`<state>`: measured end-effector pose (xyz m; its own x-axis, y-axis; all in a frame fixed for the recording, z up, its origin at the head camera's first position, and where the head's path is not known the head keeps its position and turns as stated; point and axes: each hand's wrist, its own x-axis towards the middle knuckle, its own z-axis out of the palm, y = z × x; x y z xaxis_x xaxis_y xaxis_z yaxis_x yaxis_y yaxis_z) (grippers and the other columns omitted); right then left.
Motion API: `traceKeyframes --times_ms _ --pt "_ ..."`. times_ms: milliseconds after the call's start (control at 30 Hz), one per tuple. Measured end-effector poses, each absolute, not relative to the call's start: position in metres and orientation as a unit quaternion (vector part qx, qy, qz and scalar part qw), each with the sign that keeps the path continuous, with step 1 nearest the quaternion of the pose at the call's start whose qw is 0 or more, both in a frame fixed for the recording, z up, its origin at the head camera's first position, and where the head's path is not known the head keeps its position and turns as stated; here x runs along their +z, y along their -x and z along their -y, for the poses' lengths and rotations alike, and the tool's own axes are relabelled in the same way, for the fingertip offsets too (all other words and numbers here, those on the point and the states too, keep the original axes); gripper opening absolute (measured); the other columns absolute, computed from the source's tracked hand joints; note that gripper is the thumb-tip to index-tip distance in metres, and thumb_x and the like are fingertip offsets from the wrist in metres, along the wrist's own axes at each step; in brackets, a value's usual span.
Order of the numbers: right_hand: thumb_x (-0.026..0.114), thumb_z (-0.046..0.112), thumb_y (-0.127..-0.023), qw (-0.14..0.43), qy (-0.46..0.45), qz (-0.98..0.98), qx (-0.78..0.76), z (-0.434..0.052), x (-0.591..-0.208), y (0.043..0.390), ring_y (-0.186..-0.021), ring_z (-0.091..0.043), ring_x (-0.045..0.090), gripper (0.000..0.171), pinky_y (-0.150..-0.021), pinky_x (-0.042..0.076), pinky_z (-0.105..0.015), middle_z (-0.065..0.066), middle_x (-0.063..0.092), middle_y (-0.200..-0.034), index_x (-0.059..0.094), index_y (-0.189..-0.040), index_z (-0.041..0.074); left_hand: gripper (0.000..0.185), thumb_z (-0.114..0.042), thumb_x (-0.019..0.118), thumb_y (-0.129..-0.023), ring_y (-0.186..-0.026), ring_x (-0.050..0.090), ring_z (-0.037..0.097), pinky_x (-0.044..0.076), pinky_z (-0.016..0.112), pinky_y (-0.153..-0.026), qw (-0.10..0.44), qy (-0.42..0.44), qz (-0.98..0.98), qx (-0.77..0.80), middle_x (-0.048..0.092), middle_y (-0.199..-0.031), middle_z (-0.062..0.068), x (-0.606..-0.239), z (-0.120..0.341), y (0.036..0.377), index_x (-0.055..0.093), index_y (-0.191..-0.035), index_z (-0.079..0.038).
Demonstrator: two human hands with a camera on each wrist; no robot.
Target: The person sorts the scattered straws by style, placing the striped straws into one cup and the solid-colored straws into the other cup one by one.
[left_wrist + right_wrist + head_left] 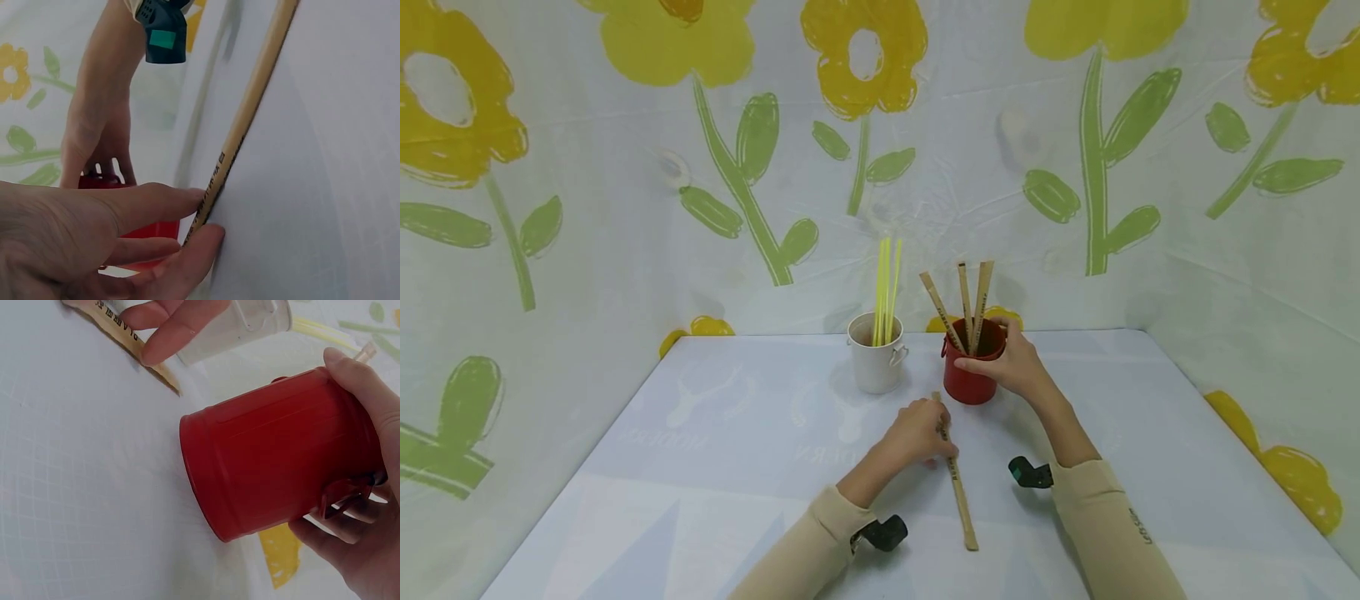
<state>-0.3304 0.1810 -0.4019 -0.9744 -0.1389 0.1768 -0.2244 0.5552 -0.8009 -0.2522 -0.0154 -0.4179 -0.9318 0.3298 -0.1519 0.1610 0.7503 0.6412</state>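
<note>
My left hand (917, 432) pinches a slim brown paper-wrapped stick (961, 504) with black print near its upper part. The stick slants along the white table, its flat lower end pointing toward me. In the left wrist view, thumb and fingers close on the stick (250, 100) from both sides. My right hand (1013, 363) grips a small red bucket (968, 387) near the rim, thumb on the near side and fingers around the far side. Several similar wrapped sticks (966, 298) lean inside the bucket. In the right wrist view, the red bucket (269, 456) shows a side handle.
A white bucket (877, 372) holding several thin yellow sticks (887, 283) stands left of the red one. The table (715, 467) meets a flower-printed curtain (955, 183) at the back and sides. Wrist cameras (886, 533) stick out from both sleeves.
</note>
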Motion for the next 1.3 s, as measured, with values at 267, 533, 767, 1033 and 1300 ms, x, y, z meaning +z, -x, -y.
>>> traceKeyframes --times_ms 267,533,767,1033,1300 --pt "0.083 0.052 -0.072 0.044 -0.104 0.882 0.458 -0.181 -0.402 0.331 -0.134 -0.037 0.044 0.105 -0.1 0.048 -0.054 -0.018 0.043 -0.148 0.023 -0.148 0.01 0.05 -0.002 0.08 -0.076 -0.059 0.063 0.013 0.053 0.023 -0.048 0.157 -0.12 -0.918 0.343 0.057 -0.087 0.006 -0.419 0.02 0.254 0.062 -0.122 -0.004" --pt "0.083 0.053 -0.072 0.048 -0.107 0.881 0.459 -0.181 -0.403 0.332 -0.134 -0.037 0.045 0.105 -0.1 0.047 -0.054 -0.017 0.044 -0.147 0.023 -0.147 0.01 0.06 0.001 0.08 -0.076 -0.059 0.064 0.015 0.054 0.026 -0.049 0.171 -0.107 -0.908 0.366 0.057 -0.09 0.008 -0.419 0.022 0.254 0.055 -0.13 -0.01" --pt "0.082 0.054 -0.072 0.05 -0.108 0.879 0.461 -0.182 -0.405 0.332 -0.133 -0.035 0.046 0.106 -0.103 0.046 -0.054 -0.016 0.044 -0.146 0.022 -0.147 0.01 0.06 -0.006 0.082 -0.076 -0.057 0.061 0.015 0.051 0.023 -0.046 0.148 -0.117 -0.931 0.313 0.056 -0.089 0.007 -0.419 0.021 0.251 0.055 -0.129 -0.012" --pt "0.082 0.055 -0.072 0.05 -0.105 0.88 0.46 -0.184 -0.406 0.332 -0.133 -0.037 0.045 0.107 -0.103 0.045 -0.054 -0.018 0.044 -0.146 0.021 -0.148 0.01 0.064 -0.009 0.082 -0.076 -0.051 0.059 0.016 0.049 0.024 -0.046 0.13 -0.125 -0.937 0.299 0.057 -0.095 0.011 -0.419 0.02 0.249 0.05 -0.131 -0.013" --pt "0.082 0.055 -0.072 0.043 -0.105 0.879 0.463 -0.182 -0.405 0.332 -0.134 -0.037 0.044 0.108 -0.103 0.045 -0.054 -0.018 0.043 -0.148 0.02 -0.148 0.01 0.076 -0.01 0.079 -0.079 -0.05 0.062 0.016 0.051 0.024 -0.049 0.141 -0.114 -0.923 0.34 0.059 -0.081 0.005 -0.416 0.028 0.253 0.039 -0.143 -0.013"
